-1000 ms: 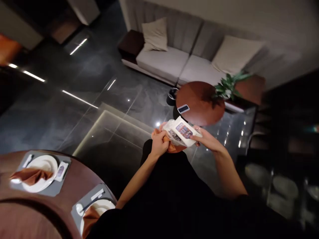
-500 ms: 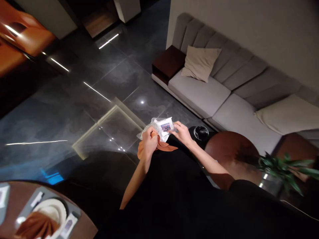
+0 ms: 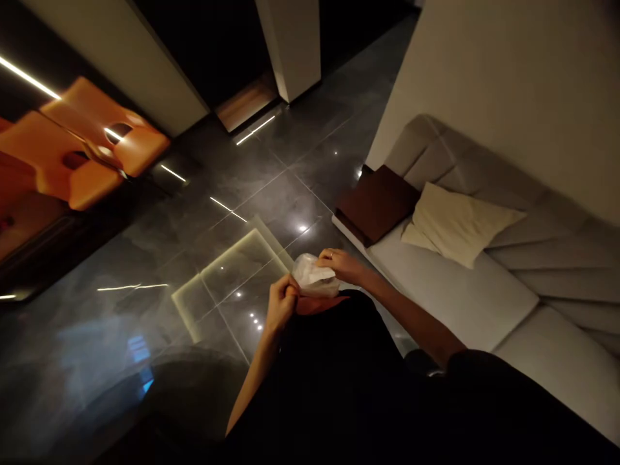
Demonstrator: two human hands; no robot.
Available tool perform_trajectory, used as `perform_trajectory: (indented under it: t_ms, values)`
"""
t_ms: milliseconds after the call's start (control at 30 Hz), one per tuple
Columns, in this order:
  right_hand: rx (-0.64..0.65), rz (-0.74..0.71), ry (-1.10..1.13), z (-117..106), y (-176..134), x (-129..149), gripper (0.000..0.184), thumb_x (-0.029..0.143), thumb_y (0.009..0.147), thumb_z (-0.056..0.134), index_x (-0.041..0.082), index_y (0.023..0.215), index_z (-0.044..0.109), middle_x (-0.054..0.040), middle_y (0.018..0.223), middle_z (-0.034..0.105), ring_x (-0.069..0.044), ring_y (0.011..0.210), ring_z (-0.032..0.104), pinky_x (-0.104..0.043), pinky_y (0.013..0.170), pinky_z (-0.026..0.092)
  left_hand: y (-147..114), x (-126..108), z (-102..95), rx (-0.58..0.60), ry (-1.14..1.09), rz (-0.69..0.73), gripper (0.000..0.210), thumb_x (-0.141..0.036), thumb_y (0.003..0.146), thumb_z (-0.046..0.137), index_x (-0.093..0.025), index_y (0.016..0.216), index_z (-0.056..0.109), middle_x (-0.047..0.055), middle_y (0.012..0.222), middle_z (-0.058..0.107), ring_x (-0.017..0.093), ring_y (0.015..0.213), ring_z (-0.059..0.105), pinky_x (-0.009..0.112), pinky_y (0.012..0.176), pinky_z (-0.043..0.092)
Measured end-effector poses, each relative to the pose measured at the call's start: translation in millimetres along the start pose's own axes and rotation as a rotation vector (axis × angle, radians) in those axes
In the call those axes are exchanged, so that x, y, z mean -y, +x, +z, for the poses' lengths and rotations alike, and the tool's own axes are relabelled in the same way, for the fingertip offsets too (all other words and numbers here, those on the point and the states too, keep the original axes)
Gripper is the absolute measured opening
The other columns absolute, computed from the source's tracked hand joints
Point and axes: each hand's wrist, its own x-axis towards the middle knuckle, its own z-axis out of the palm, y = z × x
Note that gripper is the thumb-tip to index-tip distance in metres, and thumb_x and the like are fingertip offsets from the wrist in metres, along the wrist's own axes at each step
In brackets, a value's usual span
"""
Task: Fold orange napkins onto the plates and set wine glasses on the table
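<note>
Closest to my head camera, dark clothing (image 3: 334,387) fills the bottom of my view, and both bare forearms reach out past it. Just beyond it, an orange cloth (image 3: 317,305) bunches under a clear plastic bag (image 3: 305,266), both held up in the air over the floor (image 3: 188,187). My left hand (image 3: 281,302) is clamped, fist-like, on the bag's near left edge, right beside the cloth; I cannot tell how much of each it grips. Inside or at the mouth of that bag is a white packet (image 3: 323,275); blur keeps me from telling which. My right hand (image 3: 339,266), with a ring on one finger, curls its fingertips down onto the packet from the far right side. The two hands are near each other but apart, with bag and packet between them.

Past them, the glossy tiled floor carries streaks of reflected light and a pale angular outline. To the right of my hands stands a grey sofa (image 3: 436,294); a dark brown box-like side unit (image 3: 378,203) sits at its left end, and a beige cushion (image 3: 458,223) leans just beside that, against the backrest. Farther away, to the left, I see orange chairs (image 3: 104,139), and straight ahead a pale pillar (image 3: 293,51).
</note>
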Motion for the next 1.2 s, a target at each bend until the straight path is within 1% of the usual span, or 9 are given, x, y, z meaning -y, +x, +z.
perform_trajectory:
  t_ms: [133, 233, 300, 467, 600, 733, 900, 1033, 1200]
  values:
    - [0.063, -0.141, -0.102, -88.2, 147.7, -84.8, 0.033, 0.013, 0.103, 0.052, 0.024, 0.114, 0.081, -0.0091, 0.114, 0.075, -0.021, 0.101, 0.068, -0.035, 0.096, 0.055, 162.9, -4.1, -15.2, -0.173, -0.12, 0.009, 0.01, -0.027, 0.069, 0.052, -0.023, 0.06, 0.051, -0.003, 0.056, 0.053, 0.013, 0.056, 0.047, 0.025, 0.059, 0.038]
    - [0.158, -0.146, 0.014, -149.7, 246.1, -144.0, 0.031, 0.025, 0.1, 0.066, 0.026, 0.13, 0.077, -0.0084, 0.123, 0.073, -0.022, 0.107, 0.069, -0.037, 0.1, 0.056, 295.9, -12.2, -26.5, -0.133, -0.139, 0.058, 0.009, -0.025, 0.068, 0.051, -0.023, 0.059, 0.052, -0.003, 0.057, 0.055, 0.014, 0.058, 0.048, 0.026, 0.059, 0.038]
    - [0.168, -0.101, 0.153, -185.9, 304.4, -176.0, 0.051, 0.039, 0.095, 0.077, 0.026, 0.144, 0.068, -0.0086, 0.13, 0.07, -0.024, 0.11, 0.069, -0.038, 0.101, 0.057, 386.6, -28.9, -34.0, -0.065, -0.124, 0.082, 0.007, -0.024, 0.065, 0.051, -0.023, 0.059, 0.052, -0.003, 0.057, 0.054, 0.013, 0.058, 0.047, 0.026, 0.059, 0.036]
    - [-0.13, -0.02, 0.25, -268.2, 435.5, -257.5, 0.041, 0.046, 0.108, 0.057, 0.023, 0.141, 0.067, -0.0133, 0.127, 0.068, -0.027, 0.115, 0.067, -0.047, 0.106, 0.058, 614.0, -90.4, -51.7, 0.191, -0.098, 0.147, 0.005, -0.021, 0.064, 0.051, -0.022, 0.059, 0.052, -0.004, 0.056, 0.052, 0.012, 0.057, 0.045, 0.026, 0.059, 0.036]
    - [-0.279, -0.044, 0.089, -356.7, 535.1, -348.8, 0.025, 0.035, 0.108, 0.058, 0.027, 0.122, 0.077, -0.0145, 0.136, 0.065, -0.033, 0.136, 0.058, -0.058, 0.119, 0.051, 802.3, -116.0, -56.0, 0.231, -0.104, 0.152, 0.007, -0.023, 0.056, 0.049, -0.022, 0.061, 0.054, -0.003, 0.057, 0.056, 0.013, 0.057, 0.049, 0.025, 0.059, 0.037]
    - [-0.109, -0.027, -0.1, -449.3, 643.5, -446.9, 0.016, 0.028, 0.103, 0.07, 0.024, 0.113, 0.081, -0.0152, 0.144, 0.062, -0.037, 0.156, 0.042, -0.062, 0.127, 0.043, 979.7, -138.8, -25.4, 0.338, -0.056, 0.156, 0.005, -0.023, 0.059, 0.049, -0.022, 0.06, 0.054, -0.002, 0.057, 0.055, 0.014, 0.057, 0.049, 0.025, 0.059, 0.037]
    - [-0.029, 0.162, -0.207, -555.1, 797.4, -554.5, 0.023, 0.01, 0.093, 0.075, 0.017, 0.115, 0.079, -0.0168, 0.139, 0.068, -0.029, 0.126, 0.069, -0.046, 0.109, 0.06, 1176.5, -210.9, 35.3, 0.474, 0.088, 0.187, 0.008, -0.021, 0.07, 0.051, -0.023, 0.062, 0.05, -0.003, 0.056, 0.05, 0.014, 0.057, 0.048, 0.026, 0.06, 0.038]
    - [-0.181, 0.305, -0.268, -660.7, 899.7, -643.6, 0.027, 0.029, 0.1, 0.079, 0.02, 0.125, 0.074, -0.0126, 0.124, 0.071, -0.027, 0.109, 0.075, -0.04, 0.097, 0.063, 1338.1, -254.5, 50.8, 0.321, 0.084, 0.195, 0.012, -0.025, 0.073, 0.052, -0.023, 0.061, 0.05, -0.002, 0.057, 0.054, 0.015, 0.057, 0.051, 0.027, 0.061, 0.04]
    - [-0.245, 0.299, -0.144, -771.0, 1001.7, -781.3, 0.03, 0.035, 0.111, 0.059, 0.023, 0.138, 0.066, -0.0104, 0.117, 0.075, -0.023, 0.099, 0.076, -0.033, 0.09, 0.061, 1542.6, -252.8, 87.6, 0.124, -0.043, 0.063, 0.011, -0.029, 0.073, 0.053, -0.024, 0.064, 0.05, -0.002, 0.058, 0.055, 0.015, 0.059, 0.051, 0.026, 0.06, 0.04]
